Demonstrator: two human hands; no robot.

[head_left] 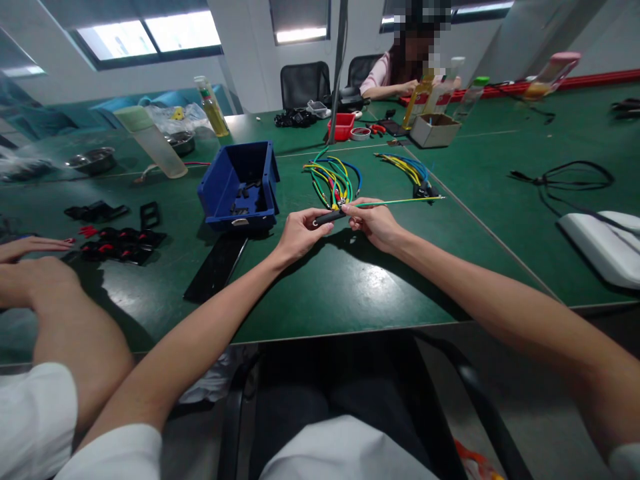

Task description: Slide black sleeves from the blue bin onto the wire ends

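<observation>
Above the green table, my left hand is closed around a short black rod-shaped part, pinched between thumb and fingers. My right hand pinches a thin green-yellow wire close to the end of that part; the wire's free length points right. Whether wire and part are joined is hidden by my fingertips. Just beyond my hands lies a loose bundle of green, yellow, blue and red wires. A second bundle of yellow and blue wires, with black ends, rests farther right.
Left of my hands stands a blue bin with small black pieces inside. A black phone-like slab lies before it. Black and red parts are near a neighbour's hand. A metal pole rises behind the wires; another person sits opposite.
</observation>
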